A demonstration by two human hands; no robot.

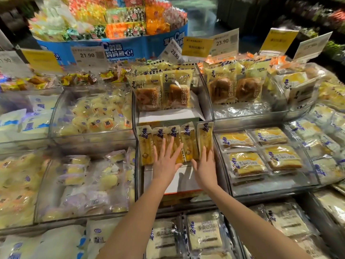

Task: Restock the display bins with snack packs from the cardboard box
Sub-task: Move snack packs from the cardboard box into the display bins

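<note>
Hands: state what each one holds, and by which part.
Nothing is gripped. The left hand and right hand lie flat, fingers straight, against the lower fronts of the upright yellow snack packs.

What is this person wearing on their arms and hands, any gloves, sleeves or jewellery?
Nothing that shows. The left hand and right hand are ungloved, and I can make out no rings. The left forearm and right forearm are uncovered down to the picture's bottom edge, so no sleeve appears. Neither wrist carries a watch or band.
</note>
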